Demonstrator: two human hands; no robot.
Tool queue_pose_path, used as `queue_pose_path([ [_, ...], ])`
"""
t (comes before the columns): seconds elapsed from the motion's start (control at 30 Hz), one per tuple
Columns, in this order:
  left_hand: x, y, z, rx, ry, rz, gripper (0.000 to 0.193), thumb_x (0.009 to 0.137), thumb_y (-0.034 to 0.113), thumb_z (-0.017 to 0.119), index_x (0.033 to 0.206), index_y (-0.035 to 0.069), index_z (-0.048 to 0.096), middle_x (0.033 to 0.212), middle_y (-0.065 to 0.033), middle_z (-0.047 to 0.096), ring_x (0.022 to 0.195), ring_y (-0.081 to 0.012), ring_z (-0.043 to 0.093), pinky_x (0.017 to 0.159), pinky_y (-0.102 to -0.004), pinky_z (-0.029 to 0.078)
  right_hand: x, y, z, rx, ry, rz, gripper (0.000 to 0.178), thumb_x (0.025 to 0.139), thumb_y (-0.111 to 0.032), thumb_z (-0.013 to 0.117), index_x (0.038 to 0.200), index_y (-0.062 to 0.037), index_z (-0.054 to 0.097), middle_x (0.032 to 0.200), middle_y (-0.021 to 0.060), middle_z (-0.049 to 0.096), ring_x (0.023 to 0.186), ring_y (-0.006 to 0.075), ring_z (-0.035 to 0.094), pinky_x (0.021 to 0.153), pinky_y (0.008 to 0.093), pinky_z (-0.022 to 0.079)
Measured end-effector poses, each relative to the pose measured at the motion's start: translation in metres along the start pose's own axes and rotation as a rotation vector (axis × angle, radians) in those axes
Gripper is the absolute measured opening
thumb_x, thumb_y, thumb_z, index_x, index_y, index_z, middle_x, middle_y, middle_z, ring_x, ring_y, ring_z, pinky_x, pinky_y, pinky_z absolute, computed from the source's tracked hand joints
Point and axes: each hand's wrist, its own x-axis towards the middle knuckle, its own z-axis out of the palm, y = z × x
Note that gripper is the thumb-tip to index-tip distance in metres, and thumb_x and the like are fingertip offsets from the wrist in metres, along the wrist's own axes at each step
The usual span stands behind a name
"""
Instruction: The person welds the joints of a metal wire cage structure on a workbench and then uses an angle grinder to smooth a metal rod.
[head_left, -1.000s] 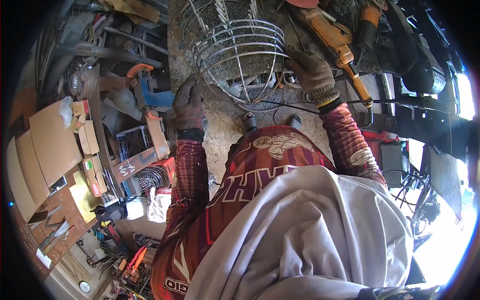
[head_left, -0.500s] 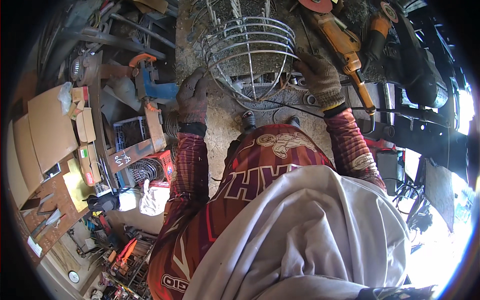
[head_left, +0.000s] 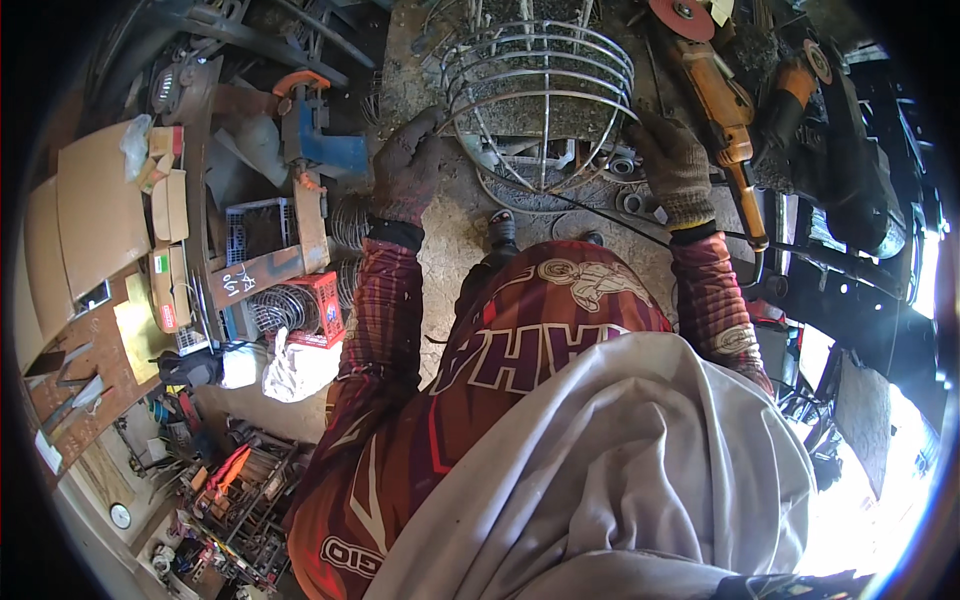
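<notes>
A rounded cage of welded metal wire (head_left: pixel 545 97), made of several hoops joined by curved ribs, is held between my two gloved hands over the front edge of a dirty workbench (head_left: pixel 415 50). My left hand (head_left: pixel 408 170), in a dark, grimy glove, has its fingertips closed on the left side of the largest hoop, thumb set a little apart. On the opposite side, my right hand (head_left: pixel 676 170) in a knitted glove grips the same hoop; its fingertips are partly hidden. The far end of the cage runs toward the top edge of the view.
An orange angle grinder (head_left: pixel 722 110) lies right of the cage, with a second grinder (head_left: pixel 790 95) beyond it. A blue clamp-like tool (head_left: pixel 325 145) stands at left, above a red crate (head_left: pixel 325 310) of wire coils. Cardboard (head_left: pixel 100 210) leans farther left. A black cable (head_left: pixel 640 232) crosses near my right wrist.
The whole view has shifted, so cage, bench and grinders appear farther right. My left hand's thumb now shows apart from its fingers. Both hands stay at the cage's sides.
</notes>
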Motion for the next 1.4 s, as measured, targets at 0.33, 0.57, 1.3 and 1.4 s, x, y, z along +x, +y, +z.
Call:
queue_pose_path([
  [0.33,-0.001,-0.005,0.009,-0.072,0.071,-0.024,0.026,0.092,0.011,0.071,0.116,0.0,0.07,0.111,-0.0137,0.072,0.101,-0.0197,0.069,0.087,-0.0312,0.053,-0.001,0.0,0.001,0.061,0.022,-0.008,0.039,0.094,-0.034,0.066,0.12,-0.0055,0.07,0.099,0.0195,0.072,0.093,0.0325,0.072,0.08,0.0403,0.054],
  [0.57,0.001,0.0,0.011,0.06,0.106,0.103,0.024,0.091,0.009,0.072,0.113,0.0,0.07,0.108,-0.0144,0.073,0.1,-0.0225,0.07,0.088,-0.0319,0.053,0.001,-0.005,-0.004,0.045,-0.02,0.018,0.037,0.094,-0.033,0.065,0.119,-0.0069,0.07,0.096,0.0199,0.071,0.092,0.0354,0.07,0.08,0.0417,0.053],
  [1.3,0.291,0.011,-0.013,0.649,-0.205,0.145,0.028,0.091,0.028,0.061,0.114,0.014,0.07,0.115,-0.0156,0.07,0.109,-0.0355,0.066,0.094,-0.0453,0.051,-0.039,-0.048,-0.065,0.652,0.419,0.259,0.035,0.1,-0.018,0.063,0.132,-0.003,0.063,0.087,-0.0015,0.063,0.071,0.0046,0.054,0.062,0.0214,0.045],
  [1.4,0.327,0.001,0.009,0.742,-0.282,0.141,0.03,0.088,0.028,0.062,0.112,0.012,0.071,0.116,-0.0202,0.068,0.109,-0.0382,0.065,0.096,-0.0446,0.05,-0.059,-0.064,-0.073,0.636,0.505,0.334,0.035,0.1,-0.018,0.063,0.131,-0.0029,0.063,0.084,-0.0025,0.063,0.069,0.0041,0.053,0.061,0.0213,0.044],
])
